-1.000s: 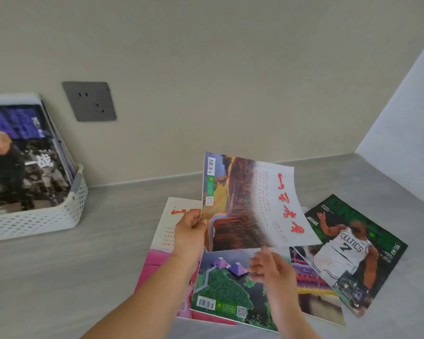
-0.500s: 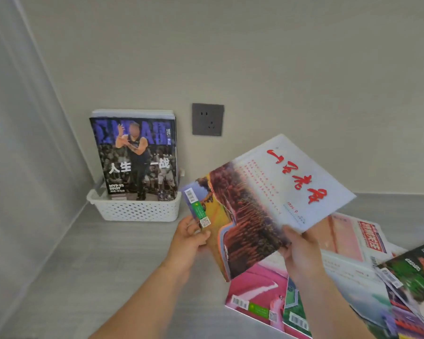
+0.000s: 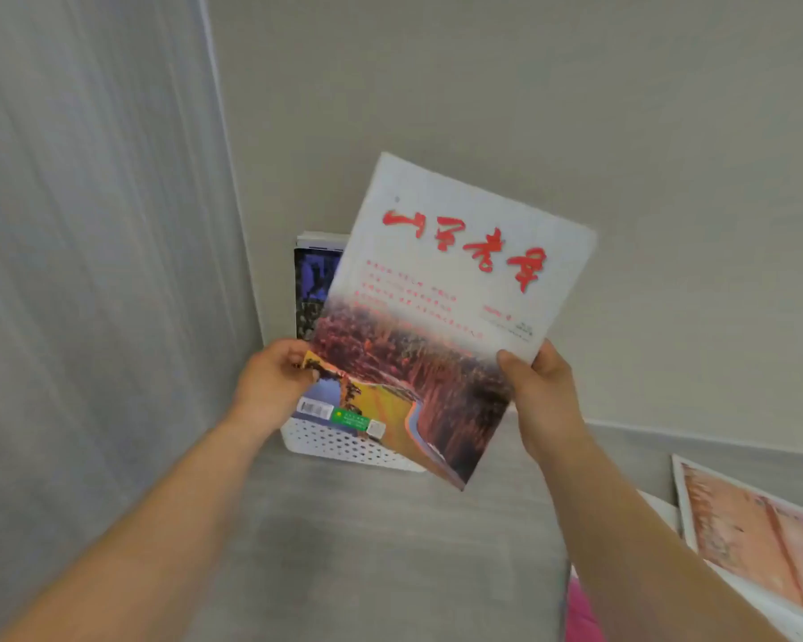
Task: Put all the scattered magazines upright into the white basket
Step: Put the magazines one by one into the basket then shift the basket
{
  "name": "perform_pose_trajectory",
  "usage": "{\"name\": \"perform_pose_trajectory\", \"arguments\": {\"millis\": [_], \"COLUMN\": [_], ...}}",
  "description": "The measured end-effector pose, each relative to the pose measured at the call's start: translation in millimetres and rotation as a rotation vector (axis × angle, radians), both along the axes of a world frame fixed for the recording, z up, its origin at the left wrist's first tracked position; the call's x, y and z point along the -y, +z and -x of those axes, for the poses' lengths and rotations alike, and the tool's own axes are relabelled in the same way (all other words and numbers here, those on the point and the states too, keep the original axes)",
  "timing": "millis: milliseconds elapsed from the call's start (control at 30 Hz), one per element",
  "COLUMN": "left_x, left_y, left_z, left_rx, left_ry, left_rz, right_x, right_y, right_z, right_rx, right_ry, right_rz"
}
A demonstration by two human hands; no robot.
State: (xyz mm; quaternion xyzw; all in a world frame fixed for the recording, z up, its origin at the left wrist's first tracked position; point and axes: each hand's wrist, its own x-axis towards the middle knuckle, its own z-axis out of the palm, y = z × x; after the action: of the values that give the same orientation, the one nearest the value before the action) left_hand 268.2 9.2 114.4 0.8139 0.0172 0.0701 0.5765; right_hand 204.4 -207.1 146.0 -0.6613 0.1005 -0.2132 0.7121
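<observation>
Bottom of view, nearest: two bare forearms reach up over the grey tabletop [image 3: 367,549].

Well right of the white basket [image 3: 344,449] and nearer the camera, a pale pink magazine [image 3: 752,549] lies flat on the tabletop. A bright pink magazine [image 3: 580,613] lies beside it at the bottom edge, partly hidden by the right forearm. I cannot tell which of the two lies on top.

Next out, directly in front of the basket and above it: the held magazine [image 3: 436,317], with a white top, red title and reddish landscape below. It is in the air, tilted, cover towards me, and its lower edge overlaps the basket's front wall in my view.

The left hand [image 3: 270,386] pinches its lower left edge, fingers [image 3: 293,352] curled round it. The right hand [image 3: 548,400] grips the right edge, thumb on the cover and the other fingers behind it, out of sight.

Basket: perforated white wall, sitting on the tabletop in the corner where the two walls meet.

Inside the basket, a dark blue magazine [image 3: 309,289] stands upright against the back wall, mostly covered by the held magazine. White page edges show at its top.
</observation>
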Motion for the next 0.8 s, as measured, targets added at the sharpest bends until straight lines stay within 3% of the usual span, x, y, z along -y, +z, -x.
{"name": "perform_pose_trajectory", "arguments": {"millis": [200, 567, 800], "left_x": [-15.4, 1.0, -1.6], "left_y": [-4.1, -44.7, -56.7], "left_z": [-47.8, -66.7, -74.4], "left_rx": [0.027, -0.165, -0.182], "left_ry": [0.159, 0.049, 0.052], "left_rz": [-0.075, -0.2, -0.201], "right_x": [-37.9, -40.7, -43.9], "right_y": [16.9, -42.2, -65.2], "right_z": [-62.2, -91.0, -96.8], "right_rx": [-0.032, -0.341, -0.425], "right_ry": [-0.01, -0.043, -0.106], "right_rz": [0.214, 0.278, 0.301]}}
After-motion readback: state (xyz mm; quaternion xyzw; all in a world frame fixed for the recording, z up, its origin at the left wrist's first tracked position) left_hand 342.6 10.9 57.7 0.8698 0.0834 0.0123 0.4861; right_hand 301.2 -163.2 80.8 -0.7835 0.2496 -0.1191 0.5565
